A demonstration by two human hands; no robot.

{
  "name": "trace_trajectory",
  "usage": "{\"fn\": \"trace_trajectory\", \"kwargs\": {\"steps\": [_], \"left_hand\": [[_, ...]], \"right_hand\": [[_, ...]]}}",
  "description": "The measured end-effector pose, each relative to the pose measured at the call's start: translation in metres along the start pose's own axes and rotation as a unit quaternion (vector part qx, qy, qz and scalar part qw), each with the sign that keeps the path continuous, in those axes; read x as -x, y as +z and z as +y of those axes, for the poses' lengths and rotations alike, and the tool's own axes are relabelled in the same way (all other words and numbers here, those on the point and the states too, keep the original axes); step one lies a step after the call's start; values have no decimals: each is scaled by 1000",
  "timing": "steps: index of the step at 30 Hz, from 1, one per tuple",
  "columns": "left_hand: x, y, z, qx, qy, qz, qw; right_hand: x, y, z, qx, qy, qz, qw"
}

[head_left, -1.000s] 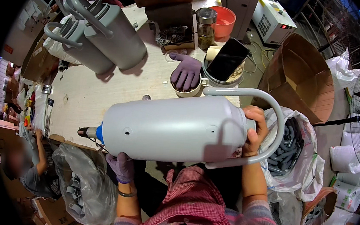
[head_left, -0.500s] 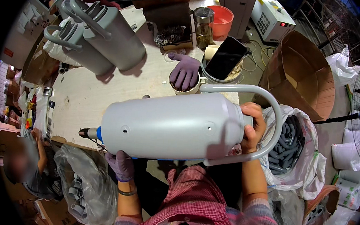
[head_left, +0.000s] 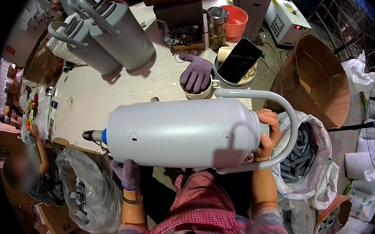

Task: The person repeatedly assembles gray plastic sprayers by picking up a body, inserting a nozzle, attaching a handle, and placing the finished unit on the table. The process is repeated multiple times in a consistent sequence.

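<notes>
A large grey thermos jug body point(head_left: 182, 130) lies on its side across the table's near edge, its curved handle point(head_left: 291, 126) to the right. Two small holes show on the upward side. My right hand point(head_left: 267, 135), bare, curls around the neck. In a purple glove, my left hand point(head_left: 127, 173) grips the lower edge near the base; its fingertips are partly hidden behind the jug. A tool with a blue ring point(head_left: 104, 136) and a dark end pokes out past the base, mostly hidden by the jug.
More grey jugs point(head_left: 123, 38) stand at the back left. A purple glove point(head_left: 196, 73) lies on a white cup point(head_left: 198, 92) of small parts, near a phone point(head_left: 239, 59) and a box of hardware point(head_left: 181, 36). Right, a sack point(head_left: 325, 173) holds grey handles. A co-worker sits left.
The jug has shifted slightly right and turned a little, its holes now lower and farther right. My right hand moved with it; my left hand stays at the base.
</notes>
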State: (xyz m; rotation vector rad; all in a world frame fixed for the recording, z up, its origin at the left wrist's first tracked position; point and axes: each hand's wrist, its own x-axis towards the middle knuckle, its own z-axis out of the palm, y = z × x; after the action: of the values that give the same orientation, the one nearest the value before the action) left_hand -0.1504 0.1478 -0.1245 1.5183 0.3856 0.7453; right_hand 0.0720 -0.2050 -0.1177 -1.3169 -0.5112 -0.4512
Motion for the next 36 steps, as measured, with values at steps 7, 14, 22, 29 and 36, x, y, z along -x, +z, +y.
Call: {"fn": "trace_trajectory", "kwargs": {"steps": [7, 14, 22, 29, 36], "left_hand": [[3, 22, 9, -50, 23, 90, 994], [-2, 5, 2, -331, 84, 51, 939], [-10, 34, 29, -62, -2, -18, 998], [-10, 27, 37, -333, 44, -41, 941], [-9, 28, 52, -302, 32, 0, 953]], "right_hand": [[-2, -1, 0, 15, 0, -4, 1000], [-5, 0, 2, 18, 6, -10, 1000], [12, -12, 12, 35, 31, -32, 998], [41, -134, -35, 187, 299, -107, 929], [92, -358, 38, 568, 452, -150, 672]]}}
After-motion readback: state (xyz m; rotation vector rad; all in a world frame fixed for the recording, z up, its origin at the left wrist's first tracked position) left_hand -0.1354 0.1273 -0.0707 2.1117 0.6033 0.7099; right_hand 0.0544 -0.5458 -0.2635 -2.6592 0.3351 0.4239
